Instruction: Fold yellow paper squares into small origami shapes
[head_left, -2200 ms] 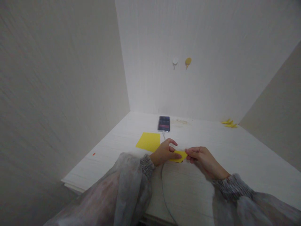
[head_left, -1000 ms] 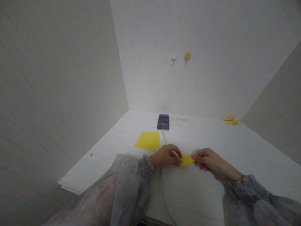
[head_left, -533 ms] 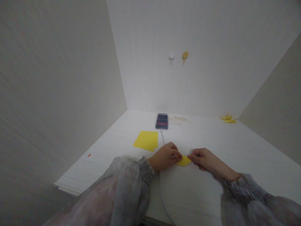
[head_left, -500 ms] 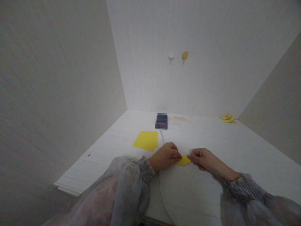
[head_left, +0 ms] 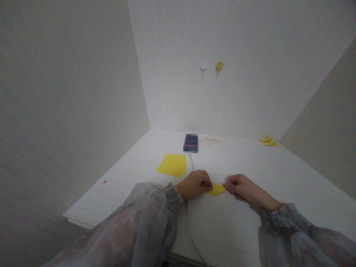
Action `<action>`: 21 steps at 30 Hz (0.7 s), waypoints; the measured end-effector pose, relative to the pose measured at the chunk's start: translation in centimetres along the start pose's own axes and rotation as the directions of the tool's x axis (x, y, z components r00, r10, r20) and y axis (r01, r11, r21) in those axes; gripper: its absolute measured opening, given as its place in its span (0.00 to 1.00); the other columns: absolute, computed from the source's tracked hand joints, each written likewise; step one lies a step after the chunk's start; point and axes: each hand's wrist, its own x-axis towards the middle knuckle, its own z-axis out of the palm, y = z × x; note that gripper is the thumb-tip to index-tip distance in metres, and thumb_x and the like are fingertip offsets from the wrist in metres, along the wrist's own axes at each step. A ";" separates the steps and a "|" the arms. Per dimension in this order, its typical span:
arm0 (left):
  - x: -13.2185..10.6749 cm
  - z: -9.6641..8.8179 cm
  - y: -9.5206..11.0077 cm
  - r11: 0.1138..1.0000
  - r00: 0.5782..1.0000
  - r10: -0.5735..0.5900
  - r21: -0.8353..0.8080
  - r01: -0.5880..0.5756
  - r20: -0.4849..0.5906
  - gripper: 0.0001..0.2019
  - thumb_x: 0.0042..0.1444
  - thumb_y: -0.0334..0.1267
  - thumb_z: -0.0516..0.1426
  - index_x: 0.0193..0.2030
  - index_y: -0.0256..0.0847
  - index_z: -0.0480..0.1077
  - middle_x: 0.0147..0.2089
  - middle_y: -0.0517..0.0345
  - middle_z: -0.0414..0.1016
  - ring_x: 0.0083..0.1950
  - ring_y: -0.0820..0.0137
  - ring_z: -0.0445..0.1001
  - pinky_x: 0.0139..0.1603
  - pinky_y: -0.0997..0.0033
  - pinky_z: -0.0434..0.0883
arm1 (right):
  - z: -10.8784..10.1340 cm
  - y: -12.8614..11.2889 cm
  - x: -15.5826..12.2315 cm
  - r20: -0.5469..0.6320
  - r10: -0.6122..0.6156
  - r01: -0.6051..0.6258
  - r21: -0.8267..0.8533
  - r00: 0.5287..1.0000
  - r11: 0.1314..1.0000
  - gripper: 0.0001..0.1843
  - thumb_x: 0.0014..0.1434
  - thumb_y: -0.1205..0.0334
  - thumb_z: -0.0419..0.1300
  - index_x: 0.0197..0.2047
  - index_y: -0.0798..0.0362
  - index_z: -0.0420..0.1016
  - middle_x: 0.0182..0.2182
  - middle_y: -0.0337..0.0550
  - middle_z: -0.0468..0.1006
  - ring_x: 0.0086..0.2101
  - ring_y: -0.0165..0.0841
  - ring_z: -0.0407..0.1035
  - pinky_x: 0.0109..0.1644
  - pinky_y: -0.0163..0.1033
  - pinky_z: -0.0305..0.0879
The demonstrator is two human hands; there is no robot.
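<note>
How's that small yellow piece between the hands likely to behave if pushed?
The small yellow piece looks like thin paper, so it's probably light and easily bent. Its narrow end, pinched by the right hand, may crease. Angular and flat-looking, it would likely slide rather than roll.

Your white table [head_left: 236, 230], walled on three sides
Ahead of you, the back wall [head_left: 178, 92] carries a white hook [head_left: 203, 65] and a mustard hook [head_left: 219, 65] (side by side, well above the table); a greyer left wall [head_left: 69, 92] and right wall [head_left: 328, 126] flank you in dim, soft light.
</note>
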 end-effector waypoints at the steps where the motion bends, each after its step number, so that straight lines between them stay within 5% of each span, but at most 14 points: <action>1: 0.0 0.0 0.0 1.000 1.000 -0.002 -0.004 0.002 0.004 0.04 0.46 0.31 0.55 0.29 0.35 0.71 0.33 0.55 0.68 0.35 0.73 0.66 0.37 0.76 0.64 | 0.0 0.1 0.0 0.002 -0.011 0.011 -0.007 1.000 1.000 0.14 0.42 0.56 0.56 0.14 0.53 0.59 0.08 0.32 0.58 0.09 0.22 0.49 0.13 0.30 0.41; 6: 0.1 0.1 -0.2 1.000 1.000 0.005 -0.022 -0.005 0.005 0.05 0.46 0.31 0.55 0.30 0.35 0.71 0.33 0.55 0.68 0.33 0.75 0.67 0.37 0.77 0.64 | -0.5 1.1 0.5 -0.068 -0.025 0.014 -0.161 0.997 0.987 0.15 0.45 0.57 0.55 0.14 0.52 0.59 0.09 0.33 0.58 0.10 0.23 0.51 0.14 0.32 0.44; 8: 0.1 0.1 -0.2 1.000 1.000 0.014 -0.025 -0.014 0.004 0.05 0.47 0.31 0.55 0.30 0.35 0.71 0.34 0.55 0.67 0.33 0.75 0.67 0.36 0.77 0.64 | -0.9 1.1 0.3 -0.158 -0.158 0.106 -0.299 0.975 0.948 0.16 0.47 0.58 0.55 0.13 0.53 0.59 0.10 0.35 0.59 0.12 0.25 0.53 0.16 0.33 0.46; 10: 0.1 0.1 -0.2 1.000 1.000 0.019 -0.025 -0.019 0.004 0.06 0.47 0.31 0.55 0.31 0.34 0.71 0.33 0.55 0.67 0.32 0.75 0.66 0.35 0.78 0.64 | -1.1 0.7 -0.4 -0.208 -0.385 0.281 -0.401 0.899 0.872 0.15 0.50 0.58 0.53 0.16 0.53 0.62 0.13 0.37 0.62 0.17 0.27 0.56 0.20 0.33 0.50; 16: 0.0 0.1 -0.3 1.000 1.000 0.017 -0.018 -0.017 0.020 0.05 0.47 0.32 0.55 0.31 0.36 0.71 0.33 0.56 0.67 0.33 0.75 0.67 0.36 0.78 0.64 | 0.1 -0.6 -2.1 0.150 -0.693 0.670 -0.459 0.706 0.583 0.09 0.55 0.61 0.51 0.35 0.51 0.71 0.31 0.45 0.68 0.34 0.33 0.63 0.37 0.38 0.60; 21: 0.0 0.2 -0.5 0.999 1.000 0.018 -0.027 -0.018 0.023 0.05 0.47 0.31 0.54 0.31 0.36 0.71 0.33 0.57 0.67 0.34 0.75 0.67 0.37 0.78 0.64 | 1.3 0.2 -1.4 0.187 -0.705 0.688 -0.484 0.684 0.540 0.07 0.54 0.61 0.54 0.34 0.52 0.71 0.32 0.45 0.68 0.36 0.34 0.62 0.38 0.40 0.61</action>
